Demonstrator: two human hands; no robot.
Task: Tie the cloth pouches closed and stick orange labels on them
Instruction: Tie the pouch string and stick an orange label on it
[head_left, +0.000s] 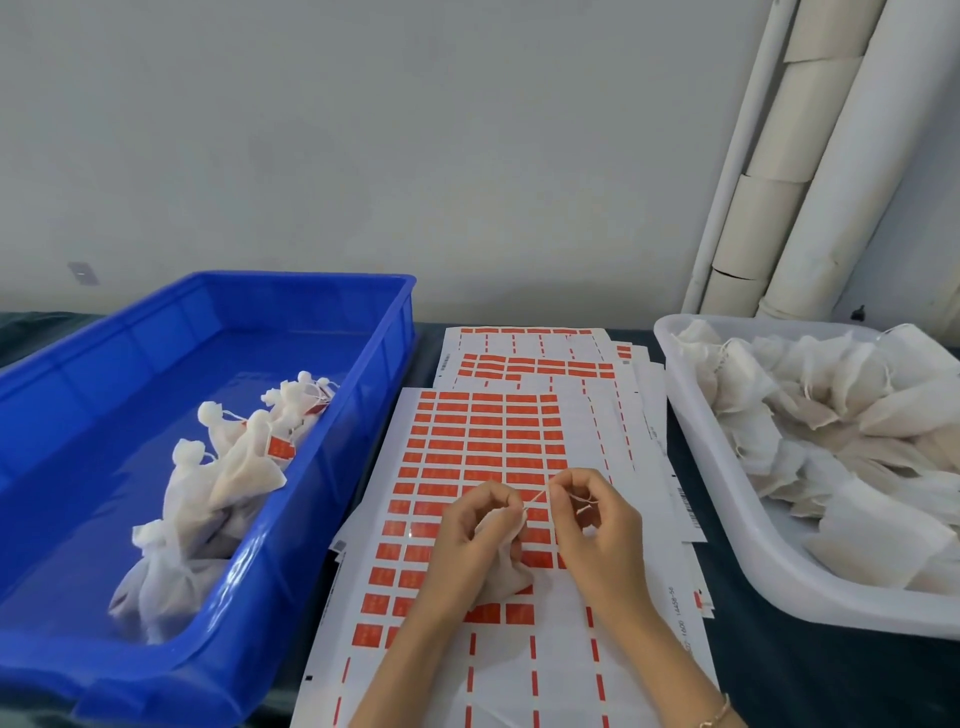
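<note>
While drawn taut between two hands, caught mid-knot: drawstring (535, 500) of a cloth pouch (501, 571), low over the near centre of the worktop (779, 675); gripped at its gathered neck by the curled fingers of the left hand (475, 525), probably to keep the mouth bunched; pinched at the free end between thumb and forefinger of the right hand (597, 525), remaining fingers loosely curled, seemingly to pull the loop tight; held directly above the sheets of orange labels (467, 441), likely so that a sticker lies within reach once the knot holds; no label visible yet on this pouch; piled to the right in a white tray (727, 519), flat untied pouches (831, 415), handy for the right hand; heaped to the left in a blue crate (379, 322), tied pouches (218, 493), at least one bearing an orange tag, apparently the finished lot; judged partway through one pouch, tying under way, labelling to come; propped against the far wall at right, pale pipes (810, 182).
</note>
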